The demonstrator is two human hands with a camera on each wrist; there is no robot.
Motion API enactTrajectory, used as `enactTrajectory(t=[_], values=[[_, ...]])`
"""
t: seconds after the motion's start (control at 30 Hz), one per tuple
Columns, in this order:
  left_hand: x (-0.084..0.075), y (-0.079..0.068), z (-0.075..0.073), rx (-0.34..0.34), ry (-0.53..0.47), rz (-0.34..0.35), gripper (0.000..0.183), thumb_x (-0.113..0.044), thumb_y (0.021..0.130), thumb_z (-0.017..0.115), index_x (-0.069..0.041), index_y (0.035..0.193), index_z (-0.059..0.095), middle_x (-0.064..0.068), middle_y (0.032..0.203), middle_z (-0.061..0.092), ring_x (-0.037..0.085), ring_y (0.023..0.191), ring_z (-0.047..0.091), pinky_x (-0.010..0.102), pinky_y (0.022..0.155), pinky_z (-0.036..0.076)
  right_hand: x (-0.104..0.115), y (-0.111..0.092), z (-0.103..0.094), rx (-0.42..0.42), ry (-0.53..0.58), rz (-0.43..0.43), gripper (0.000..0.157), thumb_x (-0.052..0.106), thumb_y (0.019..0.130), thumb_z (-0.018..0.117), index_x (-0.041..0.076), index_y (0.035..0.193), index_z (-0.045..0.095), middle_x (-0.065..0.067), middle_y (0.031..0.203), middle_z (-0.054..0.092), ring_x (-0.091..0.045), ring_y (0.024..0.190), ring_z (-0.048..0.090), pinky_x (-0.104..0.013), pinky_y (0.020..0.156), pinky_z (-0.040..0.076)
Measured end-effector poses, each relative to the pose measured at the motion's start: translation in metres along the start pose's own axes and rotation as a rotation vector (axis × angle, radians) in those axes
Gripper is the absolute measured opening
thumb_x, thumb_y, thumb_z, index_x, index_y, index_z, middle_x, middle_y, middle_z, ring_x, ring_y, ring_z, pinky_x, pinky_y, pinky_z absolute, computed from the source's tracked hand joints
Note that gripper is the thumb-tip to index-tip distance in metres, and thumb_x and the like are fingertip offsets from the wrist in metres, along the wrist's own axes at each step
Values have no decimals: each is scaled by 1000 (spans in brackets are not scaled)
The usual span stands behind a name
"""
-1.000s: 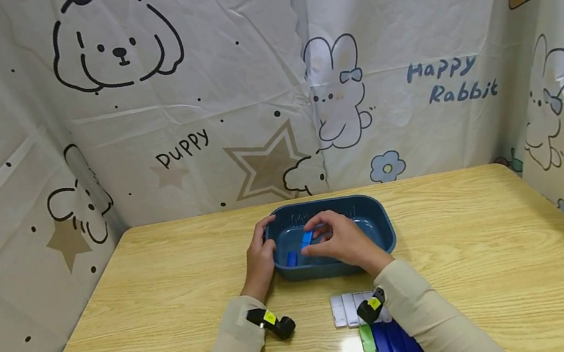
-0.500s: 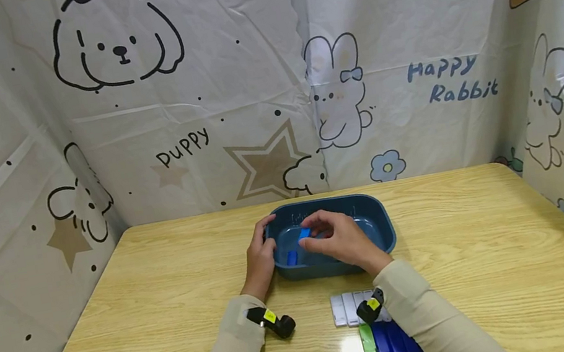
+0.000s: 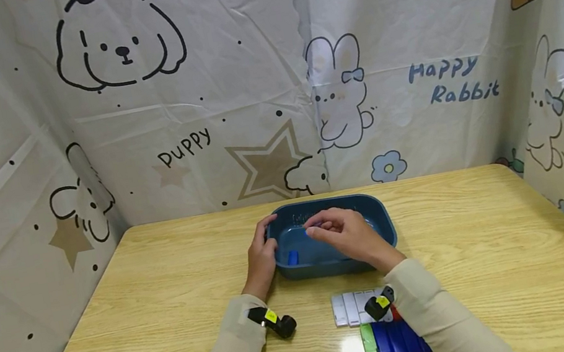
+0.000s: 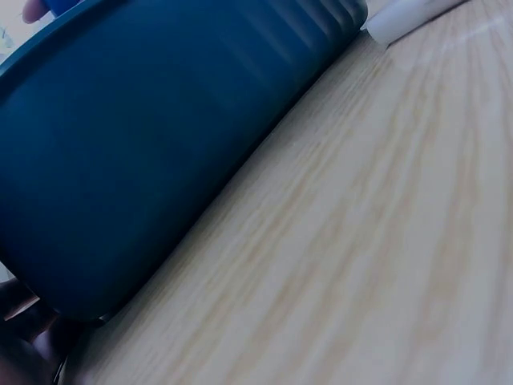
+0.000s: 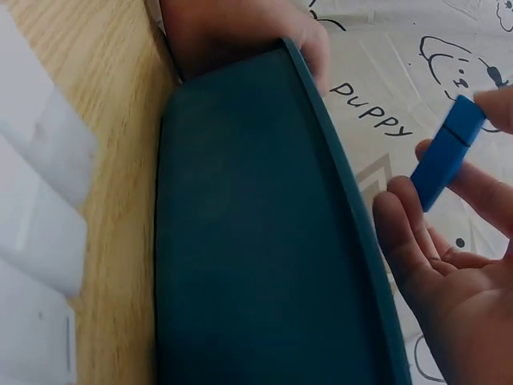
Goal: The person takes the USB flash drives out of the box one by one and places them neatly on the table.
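My left hand (image 3: pixel 259 262) grips the left end of a dark blue plastic bin (image 3: pixel 339 268), its thumb over the rim. Above the bin, my right hand (image 3: pixel 345 233) pinches a small blue stick (image 5: pixel 450 152) between thumb and fingers. In the right wrist view the stick is flat and rectangular, with a dark seam across it like a capped USB stick. It tilts there, and the head view shows only a sliver of it behind the thumb. Another blue stick (image 3: pixel 293 257) lies in the bin's near left corner.
On the wooden table (image 3: pixel 180 307), in front of the bin, lie several white sticks (image 3: pixel 351 308) in a row. Nearer me are a light green stick (image 3: pixel 369 344) and several dark blue sticks (image 3: pixel 397 341). A red piece (image 3: pixel 395 312) shows beside my right sleeve. Printed curtains (image 3: pixel 221 86) stand behind.
My right hand has shifted slightly right, and the blue stick in it has turned mostly out of the head view. A red piece has come into sight beside the right wrist. My left hand stays put.
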State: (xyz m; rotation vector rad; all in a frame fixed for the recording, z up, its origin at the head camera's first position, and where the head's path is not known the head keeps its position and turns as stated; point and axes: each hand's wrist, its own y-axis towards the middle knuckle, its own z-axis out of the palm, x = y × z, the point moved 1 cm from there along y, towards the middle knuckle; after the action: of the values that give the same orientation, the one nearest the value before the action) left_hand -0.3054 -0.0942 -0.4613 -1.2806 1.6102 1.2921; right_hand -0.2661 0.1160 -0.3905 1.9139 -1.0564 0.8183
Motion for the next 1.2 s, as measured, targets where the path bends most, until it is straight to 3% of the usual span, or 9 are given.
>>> enactTrajectory(t=[0.37,0.6,0.97,1.2], values=[[2,-2,1,1,4,-10,53,-7,86,40,-24,135,50,2,147,44,21,132,39,46,103,31,8,-24,-8,71,-80,-87,28,32,89,67,11,108,71,5,101,65,-11,84,64,-30,78,53],[2,-1,0,12,0,-7,53,-6,87,39,-23,136,50,1,147,43,20,135,36,48,109,28,17,-48,-14,159,-92,-112,22,33,90,67,19,106,69,6,103,64,-9,86,63,-30,81,53],[2,0,0,16,6,-2,53,-6,87,38,-22,137,49,2,148,42,23,129,40,44,99,31,25,-86,-14,240,-186,-230,19,31,89,67,21,106,68,7,104,61,-12,85,61,-33,76,53],[3,0,0,9,10,-5,53,-5,87,39,-23,136,50,1,146,43,24,121,42,41,92,30,30,-102,-9,352,-274,-177,27,39,88,66,18,105,70,11,98,55,-12,85,59,-30,74,52]])
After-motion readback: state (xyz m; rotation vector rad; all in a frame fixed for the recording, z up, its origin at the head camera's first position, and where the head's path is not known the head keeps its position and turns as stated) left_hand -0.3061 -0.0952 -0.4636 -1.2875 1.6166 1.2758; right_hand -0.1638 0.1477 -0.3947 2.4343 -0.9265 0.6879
